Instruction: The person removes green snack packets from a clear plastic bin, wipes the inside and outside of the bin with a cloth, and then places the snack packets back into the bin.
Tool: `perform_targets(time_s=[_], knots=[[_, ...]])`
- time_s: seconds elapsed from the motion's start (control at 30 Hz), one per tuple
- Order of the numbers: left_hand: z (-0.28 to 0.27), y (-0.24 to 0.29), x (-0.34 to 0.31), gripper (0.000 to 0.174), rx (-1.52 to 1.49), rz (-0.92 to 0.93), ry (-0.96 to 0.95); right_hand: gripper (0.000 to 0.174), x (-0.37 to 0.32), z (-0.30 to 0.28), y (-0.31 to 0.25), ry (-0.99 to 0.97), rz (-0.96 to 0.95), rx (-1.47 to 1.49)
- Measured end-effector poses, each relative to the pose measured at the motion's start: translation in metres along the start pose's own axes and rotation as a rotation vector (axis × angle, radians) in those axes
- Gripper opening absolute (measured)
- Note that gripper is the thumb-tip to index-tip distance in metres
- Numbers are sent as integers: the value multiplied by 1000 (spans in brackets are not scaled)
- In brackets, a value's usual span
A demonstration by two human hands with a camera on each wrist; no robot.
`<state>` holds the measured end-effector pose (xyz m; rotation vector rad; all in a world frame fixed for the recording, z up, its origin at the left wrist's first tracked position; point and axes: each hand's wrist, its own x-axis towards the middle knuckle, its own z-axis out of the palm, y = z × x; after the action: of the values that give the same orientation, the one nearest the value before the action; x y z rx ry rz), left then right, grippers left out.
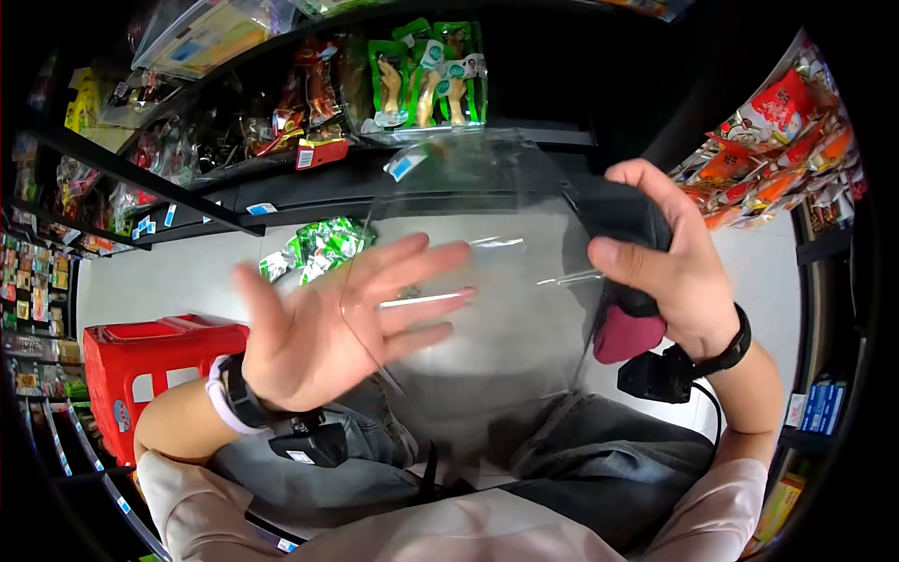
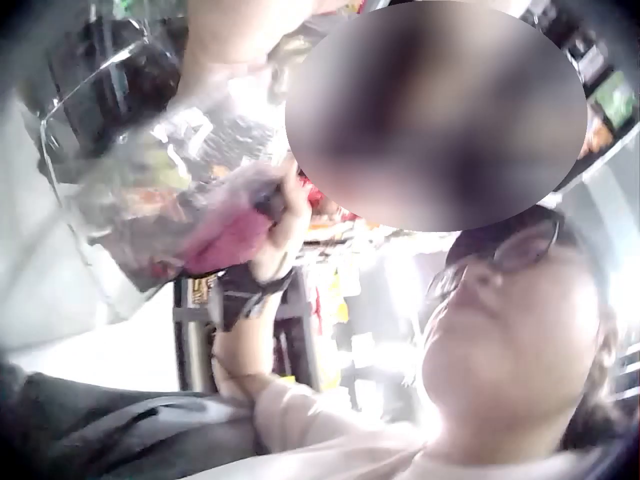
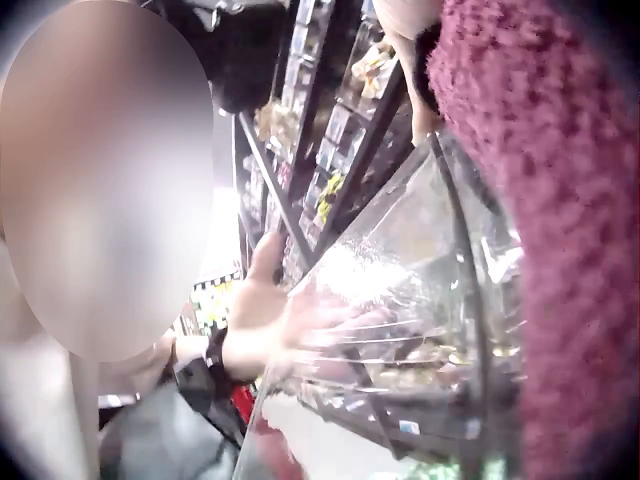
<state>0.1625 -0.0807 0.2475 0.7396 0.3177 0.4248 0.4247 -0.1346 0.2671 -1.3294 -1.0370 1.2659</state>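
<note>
A clear plastic bin or box (image 1: 506, 309), blurred in part, is held up over the lap. My right hand (image 1: 679, 267) grips a black object (image 1: 623, 229) at its right side, thumb on the near face. Below that thumb hangs a maroon cloth (image 1: 627, 335), which looks fuzzy in the right wrist view (image 3: 560, 220). My left hand (image 1: 351, 314) has its palm up and fingers spread, overlapping the clear plastic; whether it touches it I cannot tell. Through the plastic (image 3: 380, 270), the right wrist view shows that same left hand (image 3: 262, 325).
A black shelf (image 1: 309, 192) with packaged snacks (image 1: 429, 84) runs across the back. Green packets (image 1: 328, 245) lie on the pale floor beyond my left hand. A red basket or stool (image 1: 117, 375) stands at left. Orange and red packets (image 1: 777, 140) hang at right.
</note>
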Motion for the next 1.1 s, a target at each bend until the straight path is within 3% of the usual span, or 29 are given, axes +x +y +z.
perform_targets(time_s=[0.03,0.07,0.17,0.27,0.3,0.33,0.4,0.47,0.5,0.53,0.57,0.6,0.63,0.67,0.73,0.8,0.83,0.87,0.9,1.0,1.1], knots=[[-1,3,1,82,-228,8,149,34,-2,0,4,-27,-13,-17],[-3,2,-1,82,-230,16,151,36,-6,2,5,-43,-13,-33],[-18,-8,-3,52,54,-42,48,41,-11,-2,6,-160,-206,-322],[-15,-8,-2,47,39,-37,38,39,-6,-14,-7,-249,-224,-526],[-16,-8,-1,47,35,-40,34,39,-2,-18,-5,-127,-327,-531],[-17,-8,0,45,86,-48,39,42,-2,-16,-10,-15,-197,-294],[-16,-9,1,43,137,-55,38,59,-5,-12,-28,130,-161,-148],[-12,-9,2,42,360,-83,20,70,-16,-1,-33,71,-305,-50],[-17,-12,1,50,377,-121,-47,80,-22,14,-31,20,-397,-50],[-11,-11,1,50,379,-123,-53,85,-11,0,-19,-159,-792,-548],[-2,-9,-1,52,494,-101,5,82,-22,12,-28,-359,-732,-811],[3,-8,-1,54,610,-76,64,71,-26,30,-17,-553,-568,-804],[-15,-9,-4,54,813,-100,-2,67,-32,45,10,-522,-690,-764],[-17,-12,-2,47,1060,-20,-55,65,-32,54,17,-521,-703,-915],[-17,-14,-11,47,766,-186,-7,56,-23,54,30,-437,-849,-1014],[-10,-7,-16,46,556,-412,-30,56,-11,42,30,-332,-845,-1095],[-10,-15,-18,46,451,-309,51,56,4,30,37,-239,-859,-1146],[-7,-11,-10,45,453,-197,-143,56,15,17,32,-179,-770,-1242],[-5,-10,-11,45,442,-191,-155,61,25,8,27,-100,-697,-1072],[-4,-10,-14,44,403,-199,-163,66,66,-37,46,64,-570,-982],[-7,-12,-15,45,390,-205,-166,67,57,-29,51,28,-669,-1031]])
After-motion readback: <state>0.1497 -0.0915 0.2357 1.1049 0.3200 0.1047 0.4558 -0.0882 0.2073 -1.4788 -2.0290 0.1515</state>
